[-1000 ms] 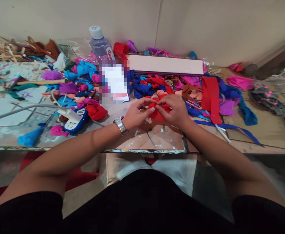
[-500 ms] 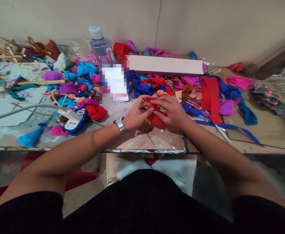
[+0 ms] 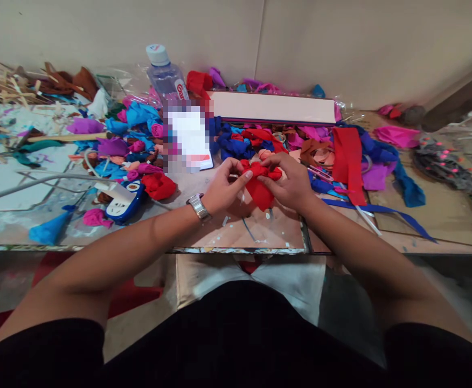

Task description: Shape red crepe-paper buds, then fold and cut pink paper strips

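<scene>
A piece of red crepe paper [image 3: 261,195], gathered and folded at its top, is held between my two hands above the table's front part. My left hand [image 3: 227,186] pinches its left side, thumb on the near face and fingers curled behind. On the other side my right hand [image 3: 287,180] grips the paper with thumb and bent fingers. Its lower part hangs down as a loose flap between the hands. A red crepe paper strip [image 3: 348,164] lies to the right of my right hand, and a crumpled red paper piece [image 3: 158,186] lies left of my left wrist.
A phone [image 3: 189,137], partly blurred, leans before a clear bottle [image 3: 166,78]. A blue and white power strip [image 3: 126,202] with a grey cable sits at left. A long pale box [image 3: 272,108] stands behind heaped coloured paper. A blue ribbon [image 3: 397,210] crosses the right side.
My fingers have shifted on the red crepe paper and draw it upward and apart at the top. More of its lower flap shows between my hands.
</scene>
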Action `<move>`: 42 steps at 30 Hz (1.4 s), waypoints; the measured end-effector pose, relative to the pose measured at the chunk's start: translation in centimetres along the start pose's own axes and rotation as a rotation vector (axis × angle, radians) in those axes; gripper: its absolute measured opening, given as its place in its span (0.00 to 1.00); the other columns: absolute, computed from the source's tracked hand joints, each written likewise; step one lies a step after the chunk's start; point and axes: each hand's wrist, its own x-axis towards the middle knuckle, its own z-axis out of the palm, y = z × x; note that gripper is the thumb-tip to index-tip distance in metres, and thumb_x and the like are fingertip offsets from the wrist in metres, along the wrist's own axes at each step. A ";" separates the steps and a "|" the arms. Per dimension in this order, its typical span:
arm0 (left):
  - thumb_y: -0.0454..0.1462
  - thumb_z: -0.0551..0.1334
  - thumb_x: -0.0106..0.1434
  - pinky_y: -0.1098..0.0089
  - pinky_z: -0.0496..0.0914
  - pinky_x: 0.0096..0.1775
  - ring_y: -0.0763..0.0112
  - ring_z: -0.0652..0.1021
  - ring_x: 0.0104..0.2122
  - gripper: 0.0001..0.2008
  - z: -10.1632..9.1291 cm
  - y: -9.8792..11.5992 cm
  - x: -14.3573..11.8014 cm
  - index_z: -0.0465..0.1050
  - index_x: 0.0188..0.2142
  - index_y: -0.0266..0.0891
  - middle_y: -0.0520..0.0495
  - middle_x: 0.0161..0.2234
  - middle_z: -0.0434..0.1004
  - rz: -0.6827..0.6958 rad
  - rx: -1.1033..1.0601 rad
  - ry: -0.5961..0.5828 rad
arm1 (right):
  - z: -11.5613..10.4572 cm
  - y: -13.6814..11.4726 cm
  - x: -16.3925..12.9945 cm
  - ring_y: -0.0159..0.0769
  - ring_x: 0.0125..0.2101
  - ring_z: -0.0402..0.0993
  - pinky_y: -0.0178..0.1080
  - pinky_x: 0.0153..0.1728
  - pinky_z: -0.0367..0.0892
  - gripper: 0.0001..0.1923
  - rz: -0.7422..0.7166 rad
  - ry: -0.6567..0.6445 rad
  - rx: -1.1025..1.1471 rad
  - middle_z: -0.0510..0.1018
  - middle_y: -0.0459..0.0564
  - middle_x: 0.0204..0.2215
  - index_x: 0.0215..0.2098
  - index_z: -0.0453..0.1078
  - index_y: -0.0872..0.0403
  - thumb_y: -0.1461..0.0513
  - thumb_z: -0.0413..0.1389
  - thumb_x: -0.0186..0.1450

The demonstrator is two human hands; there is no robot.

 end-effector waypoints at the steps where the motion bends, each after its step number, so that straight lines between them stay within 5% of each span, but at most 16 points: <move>1: 0.62 0.68 0.65 0.67 0.71 0.39 0.69 0.73 0.34 0.27 0.0 0.0 0.1 0.71 0.38 0.41 0.50 0.35 0.74 -0.021 -0.011 -0.011 | 0.0 0.0 0.0 0.47 0.45 0.81 0.49 0.49 0.74 0.13 0.005 0.019 0.010 0.84 0.53 0.44 0.47 0.74 0.49 0.50 0.62 0.71; 17: 0.59 0.70 0.65 0.67 0.72 0.35 0.71 0.74 0.31 0.25 0.0 0.1 0.0 0.71 0.36 0.41 0.50 0.35 0.76 -0.054 -0.025 -0.030 | 0.7 1.1 0.3 0.40 0.38 0.81 0.43 0.40 0.77 0.27 0.262 0.052 0.384 0.85 0.50 0.41 0.45 0.76 0.49 0.38 0.68 0.62; 23: 0.55 0.69 0.69 0.65 0.75 0.46 0.63 0.79 0.49 0.24 -0.1 0.5 -0.4 0.70 0.53 0.43 0.41 0.53 0.78 0.085 0.028 -0.048 | 0.3 0.7 0.2 0.42 0.39 0.82 0.44 0.42 0.77 0.23 0.182 -0.030 0.241 0.86 0.51 0.41 0.45 0.81 0.50 0.42 0.68 0.64; 30: 0.52 0.67 0.71 0.65 0.76 0.48 0.66 0.82 0.45 0.20 0.0 0.4 -0.2 0.75 0.51 0.40 0.42 0.49 0.82 0.177 0.113 -0.118 | 0.5 0.5 -0.2 0.41 0.37 0.82 0.43 0.41 0.76 0.22 0.141 -0.063 0.197 0.86 0.50 0.41 0.46 0.77 0.50 0.44 0.70 0.64; 36: 0.52 0.64 0.73 0.66 0.76 0.47 0.66 0.82 0.45 0.18 -0.1 0.8 -0.3 0.77 0.50 0.41 0.43 0.47 0.84 0.212 0.170 -0.119 | 0.6 -0.3 -0.2 0.38 0.36 0.83 0.40 0.38 0.77 0.25 0.124 0.043 0.196 0.85 0.48 0.42 0.47 0.75 0.48 0.43 0.71 0.63; 42: 0.50 0.64 0.73 0.66 0.75 0.46 0.67 0.81 0.43 0.16 0.0 0.7 -0.3 0.76 0.48 0.40 0.44 0.45 0.83 0.203 0.159 -0.113 | 0.3 -0.8 -0.1 0.42 0.37 0.82 0.42 0.37 0.76 0.22 0.123 0.039 0.114 0.85 0.49 0.39 0.40 0.76 0.48 0.41 0.69 0.64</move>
